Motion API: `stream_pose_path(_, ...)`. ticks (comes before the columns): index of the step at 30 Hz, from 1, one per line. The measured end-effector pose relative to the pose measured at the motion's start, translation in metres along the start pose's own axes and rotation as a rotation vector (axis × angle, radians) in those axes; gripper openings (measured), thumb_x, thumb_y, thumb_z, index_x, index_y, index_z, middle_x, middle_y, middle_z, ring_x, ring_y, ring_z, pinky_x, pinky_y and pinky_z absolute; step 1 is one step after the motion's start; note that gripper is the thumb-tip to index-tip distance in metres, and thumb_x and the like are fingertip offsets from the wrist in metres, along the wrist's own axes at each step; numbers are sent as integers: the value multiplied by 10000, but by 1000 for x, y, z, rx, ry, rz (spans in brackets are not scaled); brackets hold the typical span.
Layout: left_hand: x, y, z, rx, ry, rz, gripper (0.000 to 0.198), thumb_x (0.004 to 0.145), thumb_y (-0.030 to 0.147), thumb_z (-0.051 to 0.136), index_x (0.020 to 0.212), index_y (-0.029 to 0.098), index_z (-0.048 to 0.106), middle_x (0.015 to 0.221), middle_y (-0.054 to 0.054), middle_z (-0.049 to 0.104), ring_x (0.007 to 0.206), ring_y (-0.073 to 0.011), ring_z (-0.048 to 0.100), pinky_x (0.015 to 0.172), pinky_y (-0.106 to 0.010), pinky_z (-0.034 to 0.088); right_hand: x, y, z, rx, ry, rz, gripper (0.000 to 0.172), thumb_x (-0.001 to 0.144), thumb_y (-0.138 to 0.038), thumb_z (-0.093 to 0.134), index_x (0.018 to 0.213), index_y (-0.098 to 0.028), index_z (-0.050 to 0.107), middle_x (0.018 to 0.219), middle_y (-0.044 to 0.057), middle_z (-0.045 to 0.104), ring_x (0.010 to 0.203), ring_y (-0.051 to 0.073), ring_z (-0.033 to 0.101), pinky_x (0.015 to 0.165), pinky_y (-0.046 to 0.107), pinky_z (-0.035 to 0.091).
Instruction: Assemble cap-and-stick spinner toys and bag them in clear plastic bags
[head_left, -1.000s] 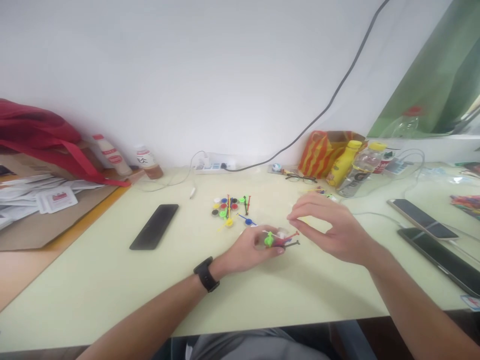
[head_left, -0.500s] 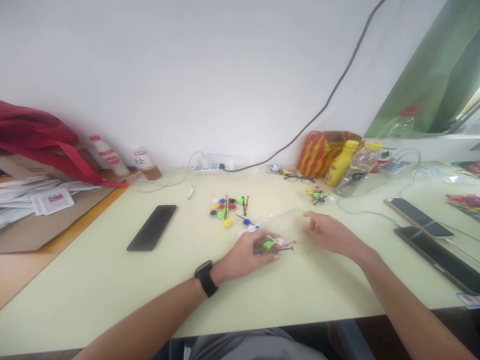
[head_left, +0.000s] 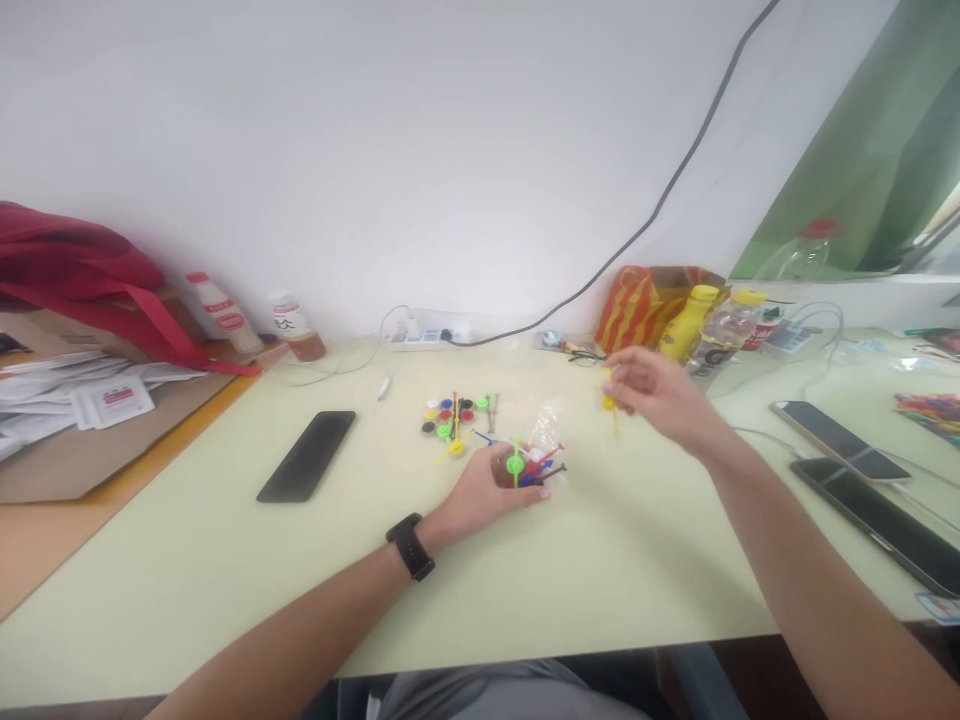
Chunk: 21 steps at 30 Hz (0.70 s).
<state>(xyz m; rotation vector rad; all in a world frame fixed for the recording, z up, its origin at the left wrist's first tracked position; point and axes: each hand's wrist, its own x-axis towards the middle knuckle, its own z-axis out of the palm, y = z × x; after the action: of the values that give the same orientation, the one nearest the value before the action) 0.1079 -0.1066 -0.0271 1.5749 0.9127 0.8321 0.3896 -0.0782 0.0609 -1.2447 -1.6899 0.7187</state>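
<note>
My left hand (head_left: 484, 492) is wrapped round a clear plastic bag (head_left: 547, 425) low over the table. Green, red, blue, white and black plastic pieces (head_left: 534, 466) show in and beside that grip. Farther right and higher, my right hand (head_left: 654, 395) pinches a yellow plastic piece (head_left: 610, 403) that hangs upright from the fingertips. Behind my left hand lies a group of small coloured discs and thin sticks (head_left: 450, 415) on the pale table (head_left: 360, 590).
A black phone (head_left: 307, 456) lies at the left, and two phones (head_left: 840, 440) lie at the right. Bottles (head_left: 690, 325) and a striped bag (head_left: 630, 305) stand at the back right. Papers (head_left: 97, 400) and a red bag (head_left: 75, 260) are at the far left.
My right hand has moved up and away, and a yellow piece now shows in its fingers. The pieces at my left hand have shifted, with a green one now upright.
</note>
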Motion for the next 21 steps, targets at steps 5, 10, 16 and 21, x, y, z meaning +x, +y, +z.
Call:
stream_pose_path(5, 2, -2, -5, 120, 70, 73, 441, 708, 476, 903, 890, 160, 654, 703, 22, 557, 573, -102, 471, 489, -217, 314, 19, -77, -3, 214, 212, -250, 263, 846, -431, 814, 939, -242, 657, 816, 35, 749, 705, 191, 710, 677, 346, 605)
stream_pose_path(10, 2, 2, -8, 119, 71, 112, 443, 743, 437, 888, 1025, 159, 690, 762, 0, 613, 579, -97, 475, 498, -214, 339, 24, -105, 19, 154, 55, -320, 283, 832, -464, 830, 911, -243, 670, 802, 29, 752, 720, 202, 723, 698, 353, 614)
stream_pose_path(16, 3, 11, -10, 156, 118, 149, 392, 760, 418, 878, 1021, 163, 735, 944, -61, 730, 706, -160, 638, 583, -248, 489, 26, -101, 30, -79, -155, -361, 216, 885, -414, 768, 906, -210, 700, 878, 52, 767, 812, 218, 738, 720, 328, 578)
stream_pose_path(21, 4, 9, -13, 146, 132, 153, 460, 780, 416, 865, 1143, 175, 718, 1023, -78, 765, 873, -230, 724, 739, -312, 583, 24, -101, 29, -245, -279, -304, 147, 921, -330, 691, 861, -199, 717, 808, 28, 752, 721, 176, 681, 641, 284, 508)
